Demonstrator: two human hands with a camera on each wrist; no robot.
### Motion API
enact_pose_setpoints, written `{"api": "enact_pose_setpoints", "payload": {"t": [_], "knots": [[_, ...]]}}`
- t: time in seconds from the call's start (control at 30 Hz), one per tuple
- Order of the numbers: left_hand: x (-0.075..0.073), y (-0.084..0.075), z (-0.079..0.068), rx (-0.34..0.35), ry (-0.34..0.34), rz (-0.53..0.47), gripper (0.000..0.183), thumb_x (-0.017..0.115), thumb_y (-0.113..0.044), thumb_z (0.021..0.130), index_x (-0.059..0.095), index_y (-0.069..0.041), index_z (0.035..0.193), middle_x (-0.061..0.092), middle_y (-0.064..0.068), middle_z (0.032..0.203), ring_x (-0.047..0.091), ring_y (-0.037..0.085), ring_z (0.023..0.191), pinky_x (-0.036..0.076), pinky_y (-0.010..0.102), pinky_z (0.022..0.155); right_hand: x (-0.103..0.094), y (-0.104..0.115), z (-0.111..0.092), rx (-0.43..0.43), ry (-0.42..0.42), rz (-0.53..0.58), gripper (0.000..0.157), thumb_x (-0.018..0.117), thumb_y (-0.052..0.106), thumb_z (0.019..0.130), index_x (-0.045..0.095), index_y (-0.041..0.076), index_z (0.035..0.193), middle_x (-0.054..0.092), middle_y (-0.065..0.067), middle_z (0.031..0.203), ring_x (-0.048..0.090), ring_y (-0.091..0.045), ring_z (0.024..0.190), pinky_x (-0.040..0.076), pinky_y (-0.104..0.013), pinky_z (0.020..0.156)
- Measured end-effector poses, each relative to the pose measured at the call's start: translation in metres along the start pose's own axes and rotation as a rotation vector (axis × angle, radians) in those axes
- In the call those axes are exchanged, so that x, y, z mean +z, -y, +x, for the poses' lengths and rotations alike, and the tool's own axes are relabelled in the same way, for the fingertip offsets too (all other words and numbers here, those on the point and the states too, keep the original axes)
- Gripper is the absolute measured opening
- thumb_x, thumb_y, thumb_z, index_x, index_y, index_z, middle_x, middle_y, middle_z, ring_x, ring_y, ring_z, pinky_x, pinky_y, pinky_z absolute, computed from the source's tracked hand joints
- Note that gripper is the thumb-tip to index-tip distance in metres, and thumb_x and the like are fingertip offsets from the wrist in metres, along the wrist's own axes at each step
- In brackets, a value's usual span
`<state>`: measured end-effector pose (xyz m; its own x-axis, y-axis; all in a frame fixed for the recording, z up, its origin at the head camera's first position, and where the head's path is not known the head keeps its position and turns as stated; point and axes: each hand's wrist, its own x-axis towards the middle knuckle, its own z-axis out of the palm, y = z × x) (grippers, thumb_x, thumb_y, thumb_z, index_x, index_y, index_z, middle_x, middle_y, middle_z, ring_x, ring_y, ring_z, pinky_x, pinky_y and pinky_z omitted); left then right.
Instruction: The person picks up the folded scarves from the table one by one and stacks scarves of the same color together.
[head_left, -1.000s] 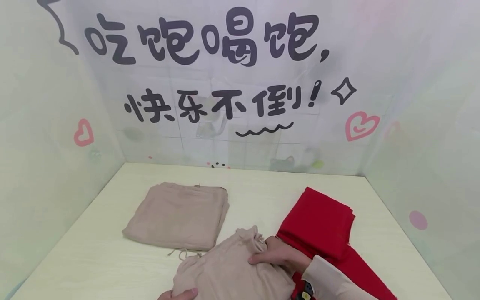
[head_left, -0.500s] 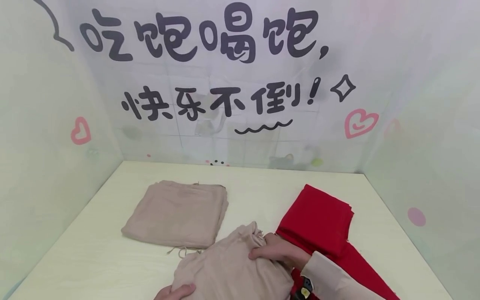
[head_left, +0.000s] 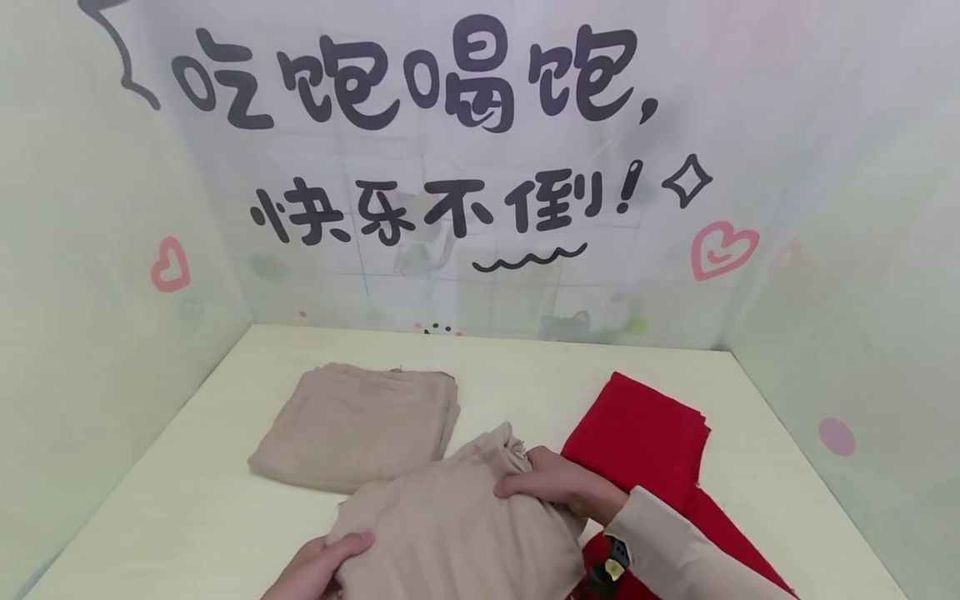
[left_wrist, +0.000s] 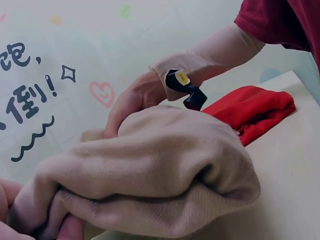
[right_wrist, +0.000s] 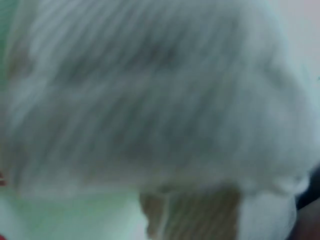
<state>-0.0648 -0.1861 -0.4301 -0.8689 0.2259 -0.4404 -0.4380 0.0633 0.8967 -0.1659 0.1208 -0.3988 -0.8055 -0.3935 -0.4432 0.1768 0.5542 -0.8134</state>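
Both hands hold a loosely folded beige cloth (head_left: pixel 457 525) at the front middle, raised over the table. My left hand (head_left: pixel 318 560) grips its left edge, thumb on top; the left wrist view shows fingers (left_wrist: pixel 72 227) at the cloth's folded end. My right hand (head_left: pixel 562 483) grips its far right corner, thumb on top and the other fingers hidden behind the fabric. Some frayed threads stick out at that corner. In the right wrist view the cloth (right_wrist: pixel 160 115) fills most of the picture, close and blurred.
A flat, folded beige cloth (head_left: pixel 360 425) lies on the pale table (head_left: pixel 172 492) at back left, partly overlapped by the held one. Folded red cloth (head_left: pixel 641 433) lies at right, one strip running toward the front under the right forearm. Printed white walls (head_left: pixel 480 292) enclose the table.
The held cloth has risen slightly and spread to the left. My left hand has moved left and farther into view. Loose strings of the back-left folded cloth are now covered.
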Motion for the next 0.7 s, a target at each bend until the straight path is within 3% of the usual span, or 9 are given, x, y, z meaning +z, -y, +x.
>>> {"api": "enact_pose_setpoints", "payload": {"t": [0.1, 0.2, 0.33, 0.5, 0.7], "knots": [[-0.002, -0.008, 0.001, 0.003, 0.012, -0.083, 0.03, 0.054, -0.026, 0.096, 0.058, 0.003, 0.105, 0.069, -0.005, 0.076, 0.066, 0.003, 0.068, 0.055, 0.02, 0.065, -0.002, 0.004, -0.002, -0.005, -0.007, 0.026, 0.032, 0.069, 0.025, 0.085, 0.061, 0.003, 0.108, 0.065, -0.009, 0.094, 0.06, -0.019, 0.082, 0.05, -0.032, 0.072], [-0.005, -0.016, 0.003, 0.008, 0.006, -0.181, 0.028, 0.053, -0.022, 0.099, 0.05, 0.003, 0.112, 0.068, -0.004, 0.083, 0.068, 0.004, 0.073, 0.057, 0.021, 0.068, -0.003, 0.009, -0.003, -0.021, -0.006, 0.063, 0.033, 0.068, 0.024, 0.087, 0.06, 0.002, 0.11, 0.066, -0.009, 0.096, 0.062, -0.019, 0.082, 0.052, -0.033, 0.073], [-0.008, -0.027, 0.008, 0.031, -0.061, -0.232, 0.036, 0.052, -0.02, 0.101, 0.036, 0.003, 0.124, 0.063, -0.003, 0.097, 0.068, 0.006, 0.086, 0.059, 0.025, 0.077, -0.002, 0.013, -0.002, -0.044, -0.008, 0.108, 0.034, 0.067, 0.023, 0.088, 0.059, 0.001, 0.112, 0.066, -0.01, 0.099, 0.063, -0.019, 0.084, 0.053, -0.032, 0.075], [-0.01, -0.038, 0.014, 0.038, -0.164, -0.164, 0.041, 0.052, -0.025, 0.102, 0.034, 0.0, 0.129, 0.061, -0.003, 0.103, 0.066, 0.006, 0.089, 0.057, 0.025, 0.078, 0.0, 0.016, -0.002, -0.07, -0.029, 0.18, 0.035, 0.067, 0.022, 0.089, 0.059, 0.0, 0.115, 0.066, -0.01, 0.101, 0.064, -0.016, 0.084, 0.054, -0.03, 0.076], [-0.02, -0.05, 0.022, 0.062, -0.169, -0.128, 0.026, 0.052, -0.026, 0.102, 0.046, -0.006, 0.117, 0.065, -0.008, 0.091, 0.066, 0.003, 0.082, 0.055, 0.021, 0.074, 0.004, 0.021, 0.0, -0.116, -0.021, 0.279, 0.036, 0.066, 0.023, 0.091, 0.059, 0.0, 0.118, 0.07, -0.008, 0.1, 0.068, -0.012, 0.08, 0.057, -0.028, 0.074]]}}
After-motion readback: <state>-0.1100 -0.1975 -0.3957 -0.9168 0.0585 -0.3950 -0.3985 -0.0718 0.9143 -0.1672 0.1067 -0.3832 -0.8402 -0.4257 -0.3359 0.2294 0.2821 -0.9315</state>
